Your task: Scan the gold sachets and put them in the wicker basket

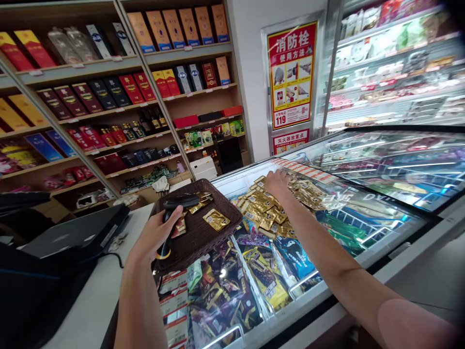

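We observe two bare hands at work over a chest freezer (279, 317) with a glass top. The left hand (154, 232) grasps a black handheld scanner (181, 200), its fingers wrapped around the handle and its thumb on the upper part. We find the scanner held over the near left part of a dark brown woven basket (203, 242).

Inside the basket we record a gold packet (217, 219) lying flat toward the right side, with further gold packets beside and beneath the scanner, partly hidden by it and by the hand.

The right hand (278, 184) reaches across to a loose pile of gold packets (259, 206), right of the basket, and lies at the pile's far side. Its fingers are bent down and largely hidden behind the back of the hand; we cannot tell whether they grasp a packet. The pile overlaps in layers above the wrapped goods (267, 276) in the freezer.

To the left we note a pale counter (90, 291) bearing a black device (72, 232). Behind stand shelves of boxed goods (119, 92), and a red and yellow poster (290, 72) hangs on the wall.
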Tool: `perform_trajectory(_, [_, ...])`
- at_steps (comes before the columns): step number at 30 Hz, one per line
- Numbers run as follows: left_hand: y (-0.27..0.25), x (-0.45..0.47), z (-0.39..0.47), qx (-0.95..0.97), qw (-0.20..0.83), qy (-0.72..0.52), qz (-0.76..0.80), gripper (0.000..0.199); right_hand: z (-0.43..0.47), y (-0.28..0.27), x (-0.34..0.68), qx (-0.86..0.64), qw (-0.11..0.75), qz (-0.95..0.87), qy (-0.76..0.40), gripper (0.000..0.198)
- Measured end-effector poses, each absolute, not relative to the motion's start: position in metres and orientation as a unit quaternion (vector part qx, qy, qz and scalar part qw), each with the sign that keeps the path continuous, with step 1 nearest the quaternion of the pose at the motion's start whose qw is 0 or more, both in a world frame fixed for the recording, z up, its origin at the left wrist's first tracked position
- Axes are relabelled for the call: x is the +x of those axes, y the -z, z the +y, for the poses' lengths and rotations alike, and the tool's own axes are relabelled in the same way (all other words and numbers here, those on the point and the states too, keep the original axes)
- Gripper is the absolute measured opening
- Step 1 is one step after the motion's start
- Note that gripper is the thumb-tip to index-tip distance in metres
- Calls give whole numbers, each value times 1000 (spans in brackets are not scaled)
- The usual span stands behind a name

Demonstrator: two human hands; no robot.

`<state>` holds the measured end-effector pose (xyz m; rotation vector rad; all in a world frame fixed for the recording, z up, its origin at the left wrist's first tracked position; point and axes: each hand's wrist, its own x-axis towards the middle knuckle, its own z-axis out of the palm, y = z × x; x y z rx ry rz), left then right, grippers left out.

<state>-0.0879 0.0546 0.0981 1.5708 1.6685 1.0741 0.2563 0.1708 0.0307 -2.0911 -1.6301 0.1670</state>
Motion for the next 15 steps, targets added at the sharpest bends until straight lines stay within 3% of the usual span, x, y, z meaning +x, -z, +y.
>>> perform_trajectory(3, [-91,-106,60,575,271,-374,675,59,164,-34,218,-729,215,-650,-21,41])
perform_trajectory(9, [-79,-133,69,556,222,-332,729,53,154,-24,105,-582,90,-807,-46,27])
perform_trajectory(15, [-83,-133,59,552,220,-427,682,46,160,1,59,-561,-19,-826,-54,36])
